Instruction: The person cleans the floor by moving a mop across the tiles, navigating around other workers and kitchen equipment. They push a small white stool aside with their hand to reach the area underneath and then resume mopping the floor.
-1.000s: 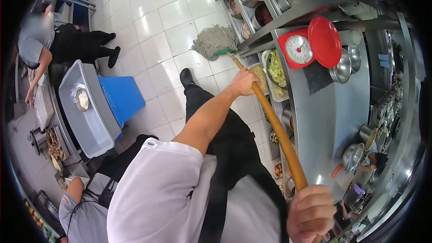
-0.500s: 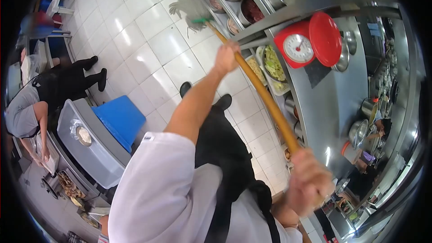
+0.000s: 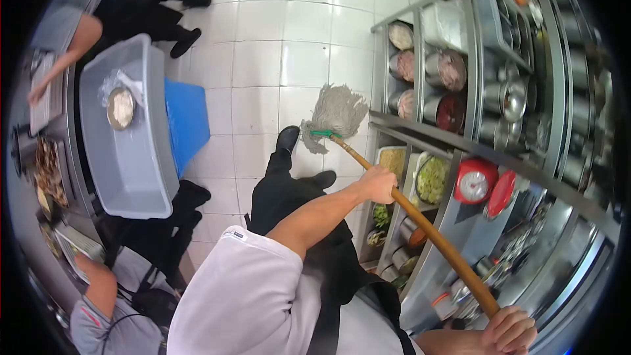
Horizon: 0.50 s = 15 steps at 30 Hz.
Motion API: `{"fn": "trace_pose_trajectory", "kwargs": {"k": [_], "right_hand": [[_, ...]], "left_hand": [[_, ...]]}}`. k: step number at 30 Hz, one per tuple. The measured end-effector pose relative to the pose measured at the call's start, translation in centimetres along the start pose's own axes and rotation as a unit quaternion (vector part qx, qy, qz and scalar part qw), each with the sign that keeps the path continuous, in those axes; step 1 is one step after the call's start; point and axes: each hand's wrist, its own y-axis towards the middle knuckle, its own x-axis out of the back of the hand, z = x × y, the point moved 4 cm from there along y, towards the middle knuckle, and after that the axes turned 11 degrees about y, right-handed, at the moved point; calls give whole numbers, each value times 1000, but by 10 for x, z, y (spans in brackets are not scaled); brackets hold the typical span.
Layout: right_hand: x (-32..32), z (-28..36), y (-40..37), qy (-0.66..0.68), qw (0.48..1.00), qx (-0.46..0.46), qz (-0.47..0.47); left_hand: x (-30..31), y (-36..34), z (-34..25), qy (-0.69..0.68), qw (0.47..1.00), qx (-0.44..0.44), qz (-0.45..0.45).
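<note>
A mop with a long wooden handle (image 3: pixel 430 233) slants across the head view. Its grey string head (image 3: pixel 338 110) lies spread on the tiled floor, beside my black shoe, joined to the handle by a green clamp (image 3: pixel 322 133). My left hand (image 3: pixel 379 184) is closed around the lower middle of the handle. At the upper end, my right hand (image 3: pixel 511 331) is wrapped over the handle near the bottom right of the view. Both hands are closed on the same mop.
Metal shelves (image 3: pixel 420 121) with pots of food stand to the right, a red scale (image 3: pixel 474 182) on the counter. At left are a grey tub (image 3: pixel 131 177), a blue bin (image 3: pixel 186 125) and co-workers, one with an arm (image 3: pixel 79 43) over a tray. White tiles (image 3: pixel 259 66) stretch ahead.
The view has turned, so the shelves and tub now stand more upright. The mop head has swung from beside the shelves to nearer my feet. Both hands keep hold of the handle.
</note>
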Motion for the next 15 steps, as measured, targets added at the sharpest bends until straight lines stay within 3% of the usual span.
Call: {"fn": "trace_pose_trajectory", "kwargs": {"k": [5, 10, 12, 14, 15], "right_hand": [[-52, -21, 24, 34, 990, 31, 130], [-103, -62, 56, 148, 960, 3, 239], [-95, -86, 68, 156, 943, -39, 293], [-85, -110, 71, 171, 963, 8, 210], [-121, -127, 85, 215, 921, -25, 325]], "left_hand": [[78, -59, 49, 20, 983, 47, -176], [129, -116, 115, 28, 929, 139, -341], [154, -146, 149, 38, 903, 177, -390], [174, -178, 185, 31, 870, 220, -440], [183, -195, 202, 24, 848, 249, -467]]}}
